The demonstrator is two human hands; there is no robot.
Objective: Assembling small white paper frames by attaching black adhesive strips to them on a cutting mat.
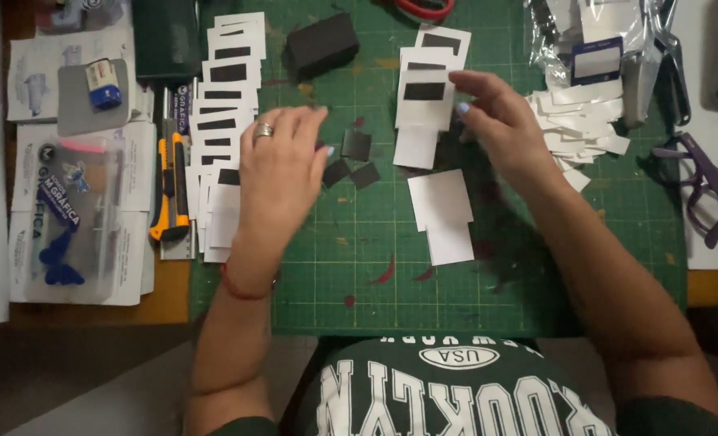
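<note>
My left hand (282, 165) rests palm down on the green cutting mat (375, 266), its fingers partly over a long overlapping row of white cards with black rectangles (226, 97). Three small black squares (356, 147) lie just right of its fingertips. My right hand (496, 121) hovers over the mat with bent fingers, its fingertips at the edge of a second pile of white cards (423, 105). I cannot see anything pinched in it. Two blank white cards (441, 211) lie below that pile.
A black foam block (321, 44) sits at the mat's top. A yellow utility knife (171, 190) and a clear box with blue pieces (72, 214) lie to the left. A heap of white paper scraps (589, 129), scissors (669, 48) and purple glasses (710, 190) are on the right.
</note>
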